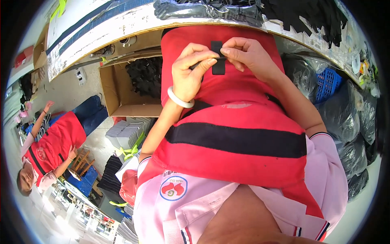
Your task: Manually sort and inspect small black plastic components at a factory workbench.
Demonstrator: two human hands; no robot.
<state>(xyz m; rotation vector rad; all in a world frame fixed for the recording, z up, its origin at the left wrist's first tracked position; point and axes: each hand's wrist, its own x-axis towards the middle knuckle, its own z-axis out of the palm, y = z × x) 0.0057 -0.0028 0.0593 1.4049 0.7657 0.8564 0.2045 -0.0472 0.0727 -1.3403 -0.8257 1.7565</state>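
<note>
Above my red-aproned lap, a short black fabric strap (218,68) is held between my two hands, its flat ends showing above and below the fingers. My left hand (191,67), with a white bangle (179,99) on the wrist, pinches it from the left between thumb and fingers. From the right, my right hand (250,56) has its thumb and forefinger closed on the upper part. A dark narrow piece also shows between the left fingers; I cannot make out whether it belongs to the same strap.
The worktable (284,30) runs across the far side, bearing bagged black pieces (209,11) and loose black strips (306,14). An open carton (134,77) of black pieces stands left, near stacked grey pieces (128,132). A blue basket (328,84) and black bags (343,112) are right. Another person (57,142) stands far left.
</note>
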